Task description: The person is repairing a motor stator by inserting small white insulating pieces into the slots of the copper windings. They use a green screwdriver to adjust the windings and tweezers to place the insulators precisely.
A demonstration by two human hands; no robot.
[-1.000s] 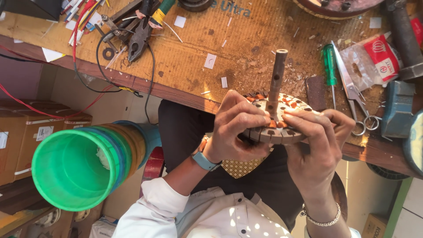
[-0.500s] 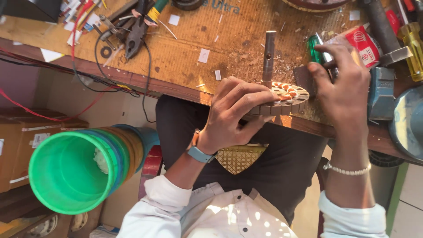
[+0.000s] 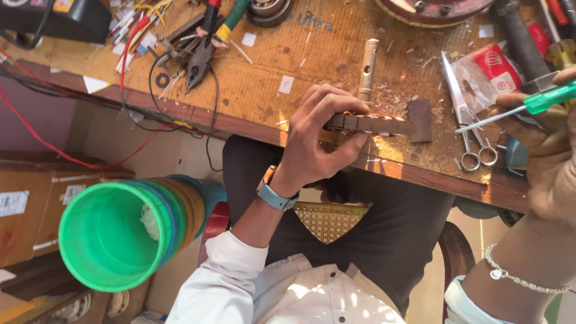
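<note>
The right hand (image 3: 549, 156), nearest the camera, pinches a green-handled screwdriver (image 3: 516, 111) with its tip aimed left; the left hand (image 3: 321, 141) is clamped around a flat round motor stator with copper windings (image 3: 375, 124), held edge-on at the near rim of the wooden bench (image 3: 270, 90), its steel shaft (image 3: 367, 69) lying across the boards. This looks like the moment between gripping the part and working on it; the blade would need bringing across to the windings. Below left, a green bucket (image 3: 108, 240) nested in other coloured ones holds a white crumpled scrap (image 3: 150, 222)
</note>
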